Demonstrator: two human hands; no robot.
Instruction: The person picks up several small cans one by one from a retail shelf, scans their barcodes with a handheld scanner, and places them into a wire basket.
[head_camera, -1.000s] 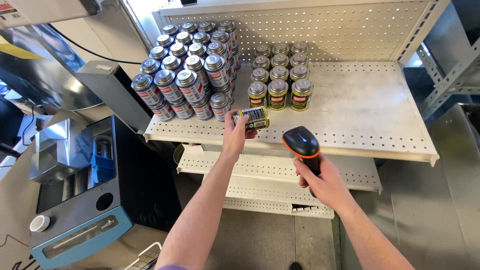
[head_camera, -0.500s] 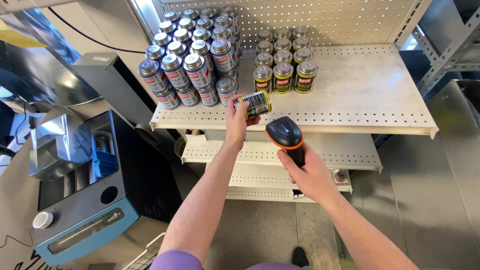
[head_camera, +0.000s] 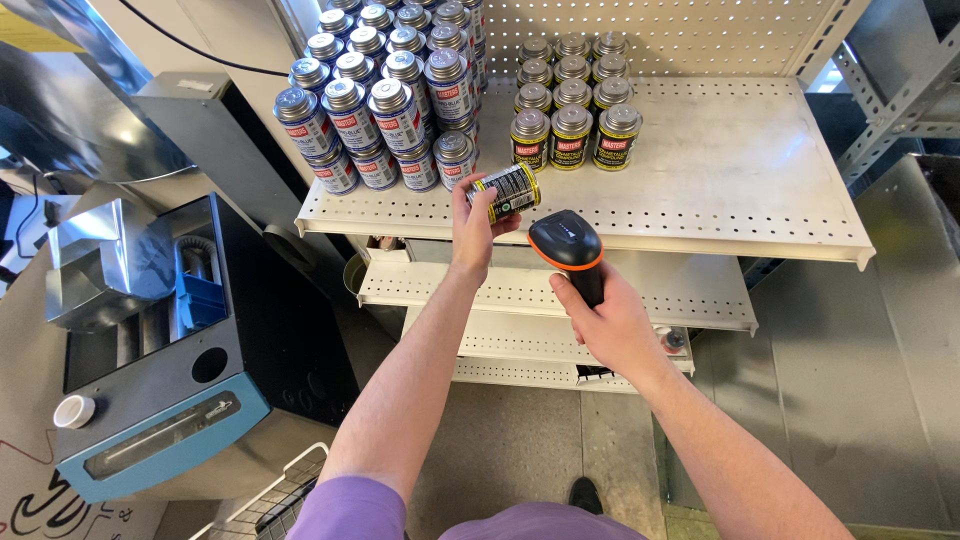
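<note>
My left hand (head_camera: 473, 222) holds a small yellow-labelled can (head_camera: 507, 190) on its side, just above the front edge of the white perforated shelf (head_camera: 740, 170). My right hand (head_camera: 612, 325) grips a black and orange handheld scanner (head_camera: 567, 245), whose head points up at the can from a short distance below and to its right. Behind the can stand several upright yellow-labelled cans (head_camera: 572, 120), and to their left a stack of red- and blue-labelled cans (head_camera: 385, 100).
Lower white shelves (head_camera: 520, 290) step down below the top one. A blue and black machine (head_camera: 160, 350) stands at the left with sheet-metal parts (head_camera: 95, 260) on it. A wire basket (head_camera: 280, 495) shows at the bottom, and a grey metal upright (head_camera: 900, 90) at the right.
The scanner has moved left and closer to the can, which I have drawn slightly towards me and off the shelf. The view has shifted closer to the shelf.
</note>
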